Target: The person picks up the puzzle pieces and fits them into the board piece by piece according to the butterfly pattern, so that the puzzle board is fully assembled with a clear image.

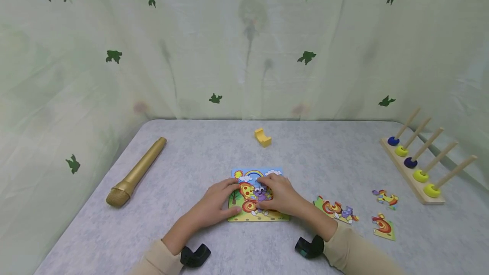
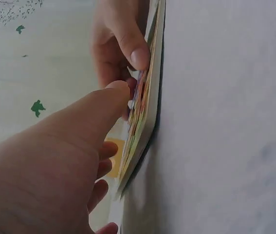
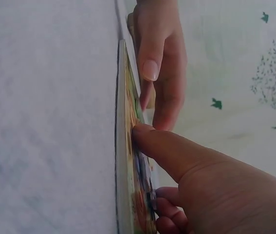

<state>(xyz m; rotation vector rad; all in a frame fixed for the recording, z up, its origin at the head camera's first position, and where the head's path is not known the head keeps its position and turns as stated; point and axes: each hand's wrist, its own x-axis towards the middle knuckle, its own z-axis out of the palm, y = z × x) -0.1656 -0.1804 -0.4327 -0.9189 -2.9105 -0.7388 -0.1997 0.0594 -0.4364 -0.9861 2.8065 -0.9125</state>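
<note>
A jigsaw board (image 1: 259, 218) with a bright animal picture lies flat on the table between both hands. My right hand (image 1: 283, 194) is over its right part, thumb and fingers spread about a puzzle piece with a purple figure (image 1: 260, 192). In the right wrist view, fingertips meet the edge of a slightly raised puzzle piece (image 3: 149, 183), while the thumb touches the picture. My left hand (image 1: 217, 202) rests at the board's left edge, its fingers loosely extended and the thumb near the lower corner. The right palm hides the board's right side.
Loose puzzle pieces lie to the right: a wide one (image 1: 336, 210), a small one (image 1: 386, 198) and a corner one (image 1: 383, 226). Beyond them stands a wooden peg rack (image 1: 410, 173) with rings. A gold microphone (image 1: 136, 173) lies left; a yellow block (image 1: 262, 138) sits behind the board.
</note>
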